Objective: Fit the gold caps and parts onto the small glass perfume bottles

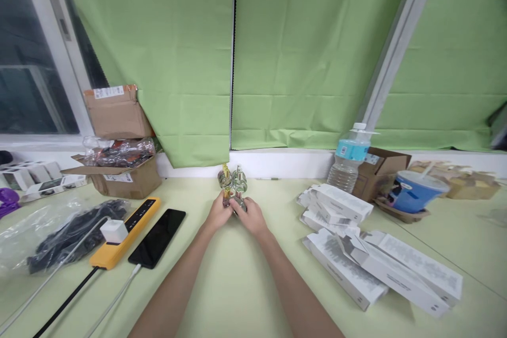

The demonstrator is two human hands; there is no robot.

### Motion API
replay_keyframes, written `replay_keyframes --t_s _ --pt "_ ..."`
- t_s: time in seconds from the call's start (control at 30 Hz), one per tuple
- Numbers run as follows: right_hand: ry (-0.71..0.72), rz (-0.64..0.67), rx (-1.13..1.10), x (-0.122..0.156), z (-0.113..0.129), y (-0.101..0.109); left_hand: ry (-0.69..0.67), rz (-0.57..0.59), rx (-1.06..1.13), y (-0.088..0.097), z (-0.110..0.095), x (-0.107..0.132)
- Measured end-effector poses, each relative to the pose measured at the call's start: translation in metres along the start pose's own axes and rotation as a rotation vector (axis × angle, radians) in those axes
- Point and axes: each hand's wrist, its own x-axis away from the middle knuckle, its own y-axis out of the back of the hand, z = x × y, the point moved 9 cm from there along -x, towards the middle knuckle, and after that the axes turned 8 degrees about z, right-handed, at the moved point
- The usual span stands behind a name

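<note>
small glass bottles (240, 182) are grouped at the far side of the pale surface (233, 285), just before the green curtain (277, 63). they are clear and shiny, topped in gold on the left and silver on the right (finer details are blurred). the nearest gold-topped bottle (226, 198) is clasped in the left hand's (220, 213) grip, its neighbouring bottle (240, 203) in the right hand's (252, 216).

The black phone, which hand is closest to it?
Left. The left hand is to the right of the phone, about level with its far end. The right hand is past the left one, farther to the phone's right.
</note>
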Motion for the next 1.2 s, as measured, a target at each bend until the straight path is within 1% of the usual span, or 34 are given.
replay_keyframes --t_s 0.37,0.83,1.07,1.2 --pt "-0.04 0.022 0.022 0.002 0.003 0.003 0.011 0.019 -0.018 -0.001 -0.013 0.004" --pt "-0.061 0.054 0.016 0.003 0.003 0.001 0.032 0.054 -0.014 -0.003 -0.019 0.007" --pt "-0.038 0.141 -0.018 0.004 0.006 -0.005 0.028 0.097 0.008 -0.006 -0.019 0.007" --pt "-0.05 0.164 -0.032 0.004 0.006 -0.006 0.003 0.119 0.026 -0.011 -0.018 0.006"
